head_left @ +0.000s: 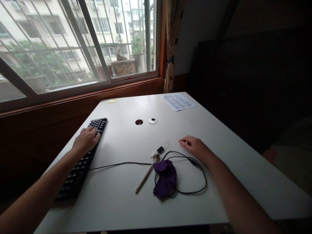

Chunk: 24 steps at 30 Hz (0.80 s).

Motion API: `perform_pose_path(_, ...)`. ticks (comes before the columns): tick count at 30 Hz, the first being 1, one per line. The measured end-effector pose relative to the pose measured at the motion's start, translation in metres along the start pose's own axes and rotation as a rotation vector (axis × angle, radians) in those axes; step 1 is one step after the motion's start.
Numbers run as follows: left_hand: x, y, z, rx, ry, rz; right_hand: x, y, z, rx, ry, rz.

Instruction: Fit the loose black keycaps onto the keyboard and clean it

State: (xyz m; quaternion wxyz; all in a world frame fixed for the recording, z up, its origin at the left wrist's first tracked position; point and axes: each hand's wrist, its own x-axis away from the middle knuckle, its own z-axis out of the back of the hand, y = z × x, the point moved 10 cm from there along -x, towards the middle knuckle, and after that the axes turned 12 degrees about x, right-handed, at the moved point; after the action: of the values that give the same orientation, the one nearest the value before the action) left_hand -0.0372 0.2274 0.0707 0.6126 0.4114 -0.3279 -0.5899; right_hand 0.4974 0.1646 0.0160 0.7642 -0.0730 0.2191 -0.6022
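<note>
A black keyboard (80, 169) lies lengthwise along the left side of the white table (117, 201), tilted away from me. My left hand (85, 140) is closed across its middle, thumb side to the right; some fingertips are hidden. Out on the table's right half rests my right hand (193, 145), fingers loosely bent, with a gap by the thumb and nothing in it. Left of it sits a black binder clip (160, 149) with wire handles. Nearest me lie a crumpled purple cloth (168, 178) and a thin beige stick (145, 178) with a darker tip.
A black cable (117, 165) runs from the keyboard and loops around the cloth. Farther back are a round cable hole (139, 122), its white cover (152, 121), printed sheets (179, 101) and a yellow sticky note (111, 101). Behind the table stands a barred window (97, 42).
</note>
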Motion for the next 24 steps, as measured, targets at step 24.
perform_pose_path(24, 0.144, 0.081, -0.25, -0.644, -0.623, -0.572, -0.002, 0.002, -0.002, -0.033, 0.016, 0.002)
